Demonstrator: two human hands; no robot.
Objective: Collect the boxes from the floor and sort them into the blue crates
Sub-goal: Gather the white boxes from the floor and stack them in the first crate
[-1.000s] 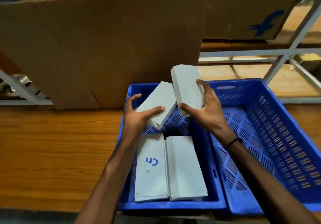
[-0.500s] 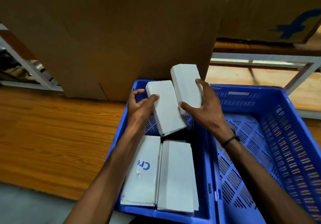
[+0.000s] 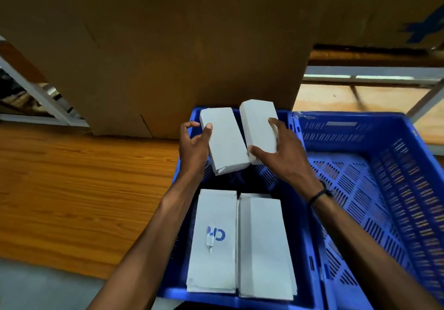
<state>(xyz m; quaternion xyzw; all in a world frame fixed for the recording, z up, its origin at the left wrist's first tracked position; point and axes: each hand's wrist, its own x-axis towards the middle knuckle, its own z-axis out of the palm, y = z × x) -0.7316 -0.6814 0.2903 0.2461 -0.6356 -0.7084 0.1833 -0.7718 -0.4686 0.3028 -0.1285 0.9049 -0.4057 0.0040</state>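
From the head view, the left hand (image 3: 193,148) grips a small white cardboard box (image 3: 224,141) by its long left edge, thumb on the top face and fingers (image 3: 189,125) curled round the side. The right hand (image 3: 283,156) holds a second white cardboard box (image 3: 258,127) of the same kind, thumb at the near end and fingers wrapped over the right edge. The two boxes are side by side, touching or nearly so, above the far end of the left blue plastic crate (image 3: 298,237).

They look light and stiff, with smooth faces that could slip; a hold across the narrow width, as both hands have, seems the surest. The left one's near end flap looks slightly open, so pressing there could crush it.

By count: two boxes in hand; two larger flat white cartons (image 3: 264,244) lying side by side at the near end of the left crate, one with blue lettering; two blue crates, the right blue slatted crate (image 3: 396,189) holding nothing that can be seen. Behind stands a big brown corrugated cardboard carton (image 3: 168,45) on the wooden shelf (image 3: 72,177).
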